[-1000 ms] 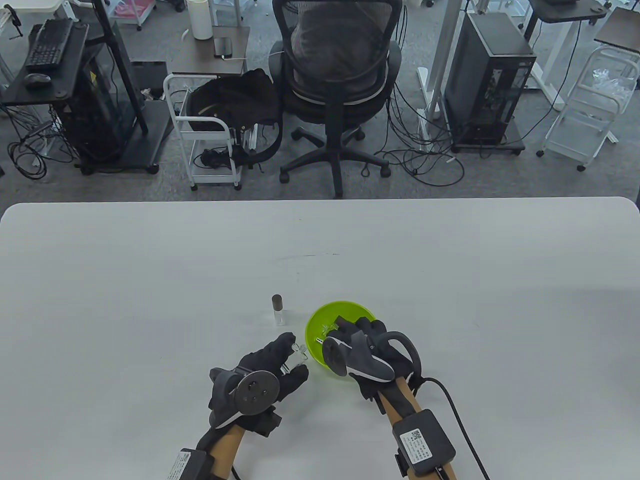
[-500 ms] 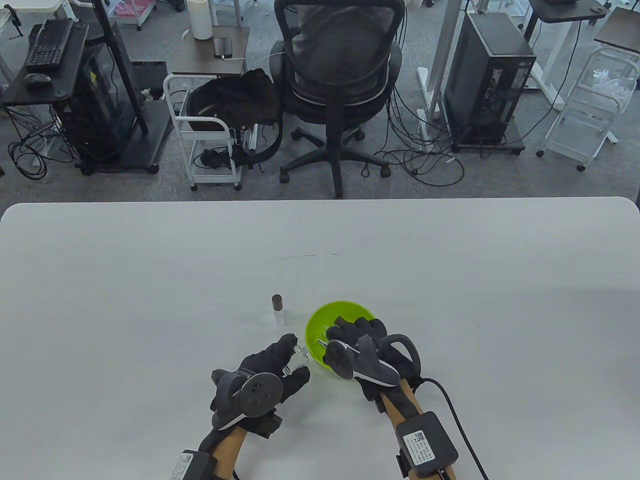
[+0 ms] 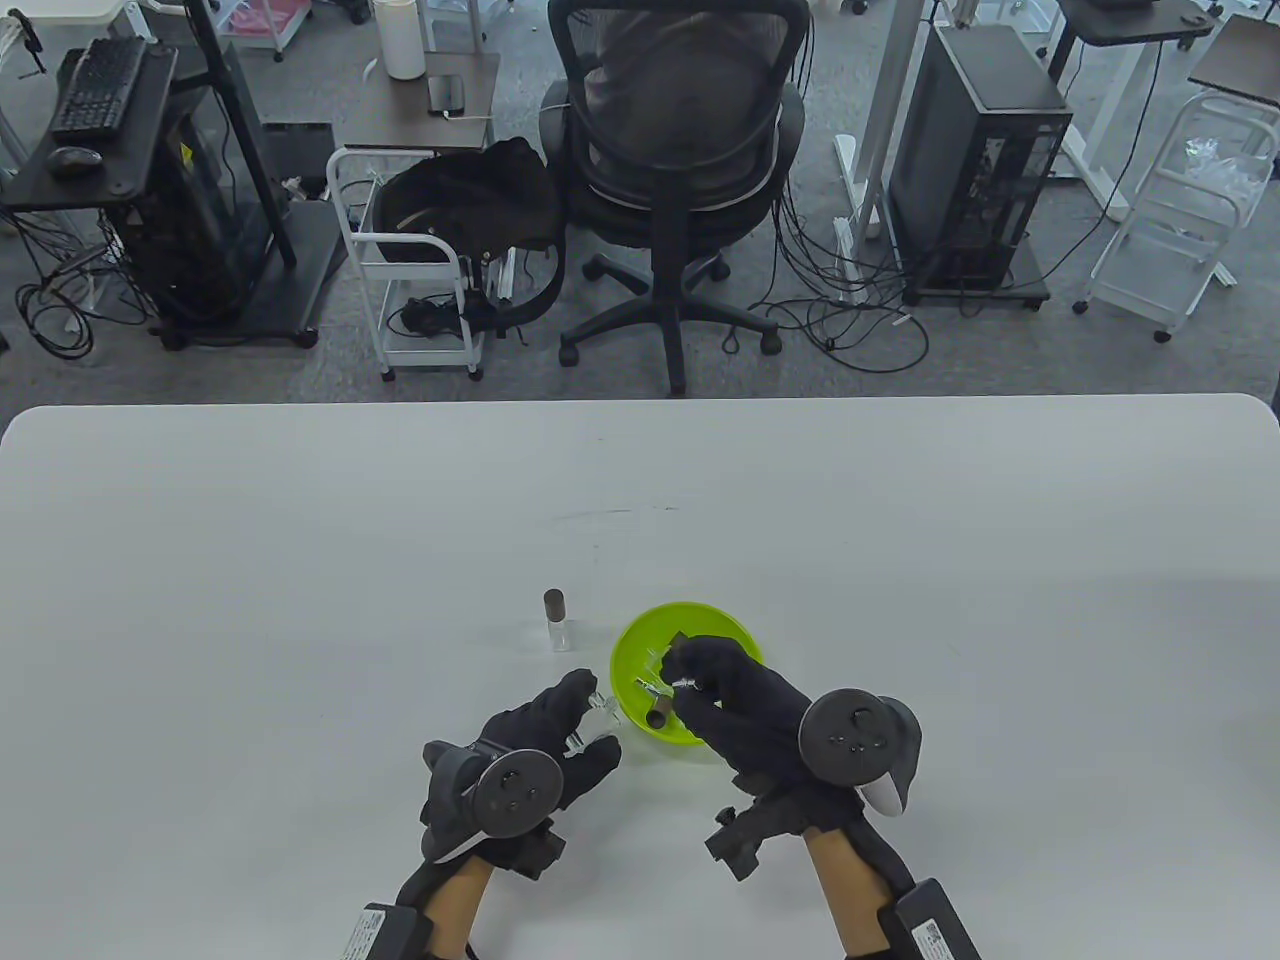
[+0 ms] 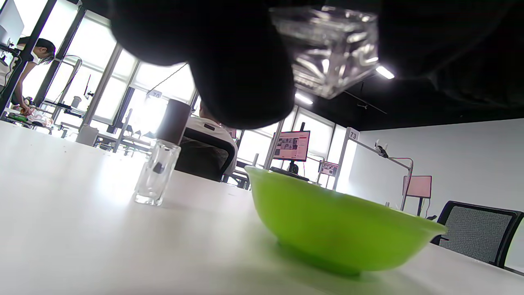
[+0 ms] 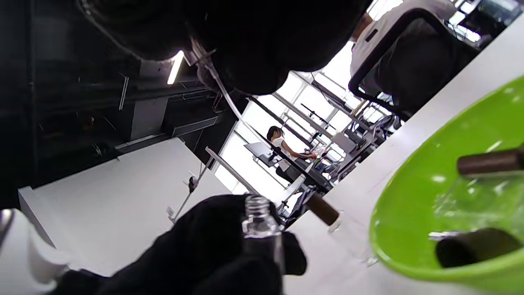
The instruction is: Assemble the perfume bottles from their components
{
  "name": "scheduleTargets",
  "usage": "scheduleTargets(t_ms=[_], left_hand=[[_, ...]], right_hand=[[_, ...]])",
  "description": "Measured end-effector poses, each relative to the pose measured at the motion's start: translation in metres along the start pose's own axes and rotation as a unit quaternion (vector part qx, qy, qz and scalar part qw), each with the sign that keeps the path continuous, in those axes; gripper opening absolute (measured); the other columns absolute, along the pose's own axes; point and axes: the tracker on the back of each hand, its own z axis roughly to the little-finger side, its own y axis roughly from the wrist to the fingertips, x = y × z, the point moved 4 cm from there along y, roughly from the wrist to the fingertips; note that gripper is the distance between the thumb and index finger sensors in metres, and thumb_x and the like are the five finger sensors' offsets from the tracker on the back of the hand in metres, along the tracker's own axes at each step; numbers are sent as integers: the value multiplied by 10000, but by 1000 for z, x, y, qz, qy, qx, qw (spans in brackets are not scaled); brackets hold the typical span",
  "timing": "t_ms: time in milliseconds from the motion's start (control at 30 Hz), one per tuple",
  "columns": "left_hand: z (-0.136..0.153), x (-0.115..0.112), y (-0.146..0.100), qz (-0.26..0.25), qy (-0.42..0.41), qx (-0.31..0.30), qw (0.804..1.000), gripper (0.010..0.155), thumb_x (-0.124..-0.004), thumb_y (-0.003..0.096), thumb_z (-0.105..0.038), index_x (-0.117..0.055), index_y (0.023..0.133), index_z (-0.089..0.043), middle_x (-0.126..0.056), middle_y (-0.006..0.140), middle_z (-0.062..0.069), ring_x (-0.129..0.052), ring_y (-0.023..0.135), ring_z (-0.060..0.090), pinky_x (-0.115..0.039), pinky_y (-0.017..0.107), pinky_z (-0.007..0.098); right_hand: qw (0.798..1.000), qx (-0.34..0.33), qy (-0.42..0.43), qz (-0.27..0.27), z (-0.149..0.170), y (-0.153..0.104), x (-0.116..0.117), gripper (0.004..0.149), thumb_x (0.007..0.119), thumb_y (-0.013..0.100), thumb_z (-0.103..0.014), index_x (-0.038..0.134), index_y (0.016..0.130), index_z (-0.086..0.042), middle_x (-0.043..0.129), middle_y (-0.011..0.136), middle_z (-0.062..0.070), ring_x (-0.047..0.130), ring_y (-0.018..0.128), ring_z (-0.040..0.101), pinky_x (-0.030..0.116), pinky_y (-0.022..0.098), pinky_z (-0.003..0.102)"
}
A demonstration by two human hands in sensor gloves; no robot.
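Pinched in the right hand's (image 3: pixel 745 715) fingers (image 5: pixel 245 61): a small spray pump with a thin clear dip tube (image 5: pixel 223 92), raised above the lime-green plastic bowl (image 3: pixel 640 640). Curled round a clear square glass bottle (image 3: pixel 598 712), neck open and uncapped: the left hand's (image 3: pixel 530 745) fingers (image 4: pixel 241 73), just left of the bowl, above the white bench (image 3: pixel 300 560). Still lying in the bowl: dark brown cylindrical caps (image 5: pixel 477 246) and more clear parts. Standing finished just beyond the left hand: one capped clear bottle with a brown cap (image 3: pixel 556 620). Likely one bottle done, a second awaiting pump and cap, more after that.
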Motion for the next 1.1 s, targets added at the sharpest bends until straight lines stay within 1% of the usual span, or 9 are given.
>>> scheduleTargets(t_ms=[100,233,667,733,933,1100], left_hand=[[-1,1,-1,-2,0,-2,1000,784,-784,401,-670,-688,976,-145,-953,807,53,-1063,441,91,-899,391,220],[-1,1,-2,-4,-1,-2,1000,782,-785,402,-668,-687,975,-146,-953,808,54,-1063,444,92,-899,392,221],[-4,0,-2,-1,4,-10,1000,782,-782,403,-670,-684,977,-148,-951,811,50,-1063,447,92,-898,396,221],[-4,0,-2,-3,4,-10,1000,782,-783,403,-670,-684,977,-147,-951,811,51,-1062,448,93,-898,395,221],[-2,1,-2,-5,-1,-6,1000,781,-785,403,-668,-685,977,-148,-950,812,53,-1062,448,94,-897,396,223],[-3,1,-3,-4,2,-8,1000,782,-783,402,-669,-684,977,-148,-950,812,52,-1062,450,93,-898,397,222]], right_hand=[[1000,1,24,-8,0,-2,5,448,733,597,-446,548,986,-323,803,990,41,912,777,141,823,675,404],[1000,2,-1,-13,0,-2,12,449,721,604,-450,535,993,-323,796,996,37,907,782,138,820,676,404],[999,25,-26,-34,10,-2,29,463,704,616,-448,524,1011,-287,791,998,46,902,783,147,813,673,413],[999,23,-24,-32,9,-2,28,463,703,617,-449,524,1012,-287,792,997,47,901,782,147,812,673,415],[1000,12,-6,-7,4,-3,16,461,700,618,-449,521,1011,-288,790,999,47,898,785,149,810,675,415],[1000,19,-3,-14,6,-3,19,460,699,620,-447,523,1012,-285,789,1000,48,898,785,148,810,674,416]])
